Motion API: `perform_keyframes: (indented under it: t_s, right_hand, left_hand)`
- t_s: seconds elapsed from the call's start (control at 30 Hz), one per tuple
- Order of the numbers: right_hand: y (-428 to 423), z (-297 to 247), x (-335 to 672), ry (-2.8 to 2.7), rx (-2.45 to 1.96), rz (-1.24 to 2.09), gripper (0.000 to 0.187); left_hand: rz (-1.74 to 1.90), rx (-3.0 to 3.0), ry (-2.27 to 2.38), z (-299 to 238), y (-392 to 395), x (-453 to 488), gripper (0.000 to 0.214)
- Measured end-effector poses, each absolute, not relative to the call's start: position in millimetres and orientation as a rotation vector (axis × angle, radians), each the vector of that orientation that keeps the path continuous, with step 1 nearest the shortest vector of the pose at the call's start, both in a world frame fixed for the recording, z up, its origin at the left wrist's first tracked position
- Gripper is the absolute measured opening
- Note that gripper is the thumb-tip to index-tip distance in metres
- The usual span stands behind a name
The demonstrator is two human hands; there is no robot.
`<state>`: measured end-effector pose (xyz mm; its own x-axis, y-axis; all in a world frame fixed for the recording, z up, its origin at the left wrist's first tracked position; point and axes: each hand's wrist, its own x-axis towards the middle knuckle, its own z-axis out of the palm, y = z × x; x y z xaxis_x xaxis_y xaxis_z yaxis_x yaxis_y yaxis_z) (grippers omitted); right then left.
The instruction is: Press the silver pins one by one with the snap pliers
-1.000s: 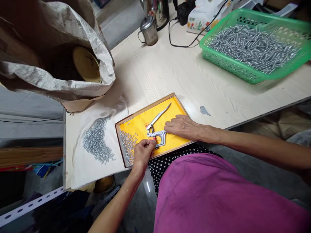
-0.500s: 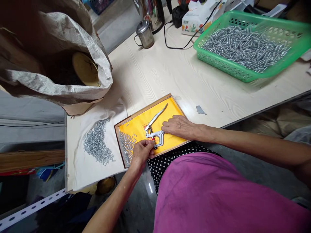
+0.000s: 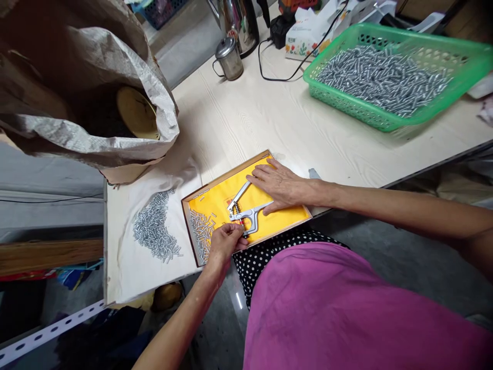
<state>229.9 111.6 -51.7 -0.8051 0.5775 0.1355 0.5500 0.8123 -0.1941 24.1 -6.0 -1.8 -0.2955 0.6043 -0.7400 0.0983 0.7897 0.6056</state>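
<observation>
A shallow wooden tray with a yellow lining (image 3: 287, 218) lies at the table's near edge. Silver hand pliers (image 3: 246, 210) rest in it, jaws toward me. My right hand (image 3: 279, 184) lies flat over the pliers' handles with fingers stretched out. My left hand (image 3: 225, 241) is curled in a pinch right at the pliers' jaws; what its fingertips hold is too small to name. Several small metal pins (image 3: 202, 231) lie in the tray's left end.
A pile of metal pins (image 3: 154, 231) lies on a white cloth left of the tray. A green basket (image 3: 454, 54) full of pins stands at the back right. An open woven sack (image 3: 88, 87) stands at the left. A steel mug (image 3: 229, 59), kettle and cable sit at the back.
My right hand has moved up from the pliers' head onto the handles and spread flat. My left hand has stayed pinched at the jaws.
</observation>
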Motion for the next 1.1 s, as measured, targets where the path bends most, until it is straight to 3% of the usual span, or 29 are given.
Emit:
perform_keyframes:
  t_s: [0.23,0.3,0.4,0.47,0.67,1.1]
  right_hand:
    - [111.9,-50.5,233.7,-2.767,-0.805,0.278,0.089]
    - [107.4,-45.8,234.0,-2.728,-0.752,0.290,0.076]
    - [93.5,-37.8,229.1,-2.697,-0.615,0.301,0.037]
    - [80.9,-34.9,222.4,-2.712,-0.545,0.327,0.026]
    - [54.6,-41.5,202.3,-2.755,-0.568,0.476,0.014]
    - [48.8,-49.1,194.9,-2.724,-0.590,0.507,0.019]
  left_hand:
    - [0.567,0.527,1.811,-0.5,-9.8,22.5,0.013]
    - [0.569,0.517,1.808,0.1,-10.1,22.4,0.013]
    - [0.581,0.508,1.799,0.2,-10.2,22.6,0.013]
    - [0.590,0.508,1.796,0.1,-10.5,22.8,0.014]
    - [0.621,0.503,1.794,-0.7,-12.4,23.4,0.016]
    - [0.563,0.537,1.779,-0.6,-11.2,20.3,0.021]
